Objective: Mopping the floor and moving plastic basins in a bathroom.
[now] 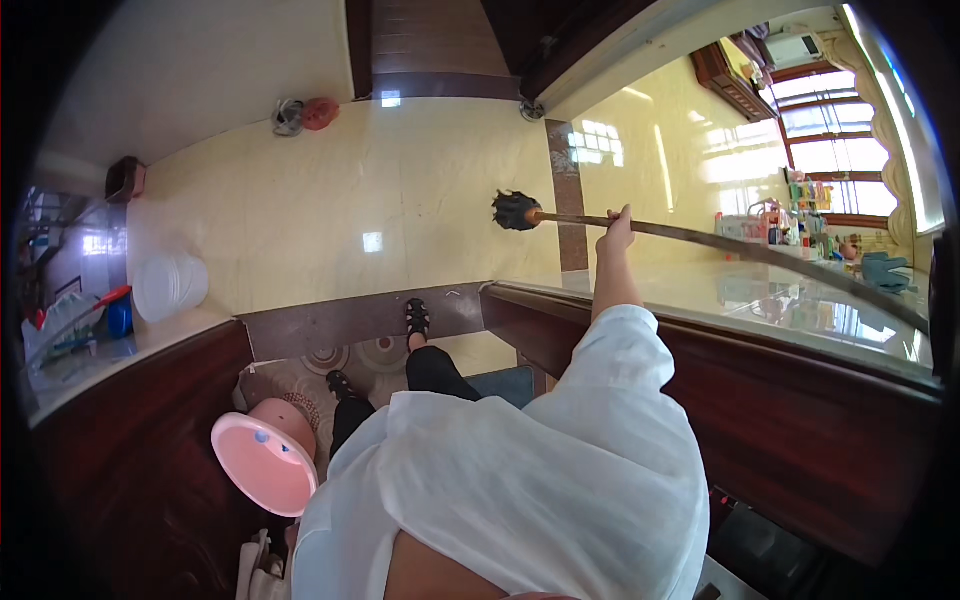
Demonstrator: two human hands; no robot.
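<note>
My right hand (619, 229) reaches forward and grips the wooden handle (720, 241) of a mop not far from its head. The handle runs off to the right and ends near the picture's rim. Dark strands form the mop head (514, 211), which points left over the cream tiled floor (442, 165). Whether the head touches the tiles, I cannot tell. My left hand is out of view.
Dark red wooden door leaves flank me, one left (142, 435) and one right (750, 405). A pink plastic basin (262, 465) stands by my left leg. Farther off are a white bucket (169, 286), a small bin (125, 180) and a red plastic bag (321, 113). Toiletries crowd the right.
</note>
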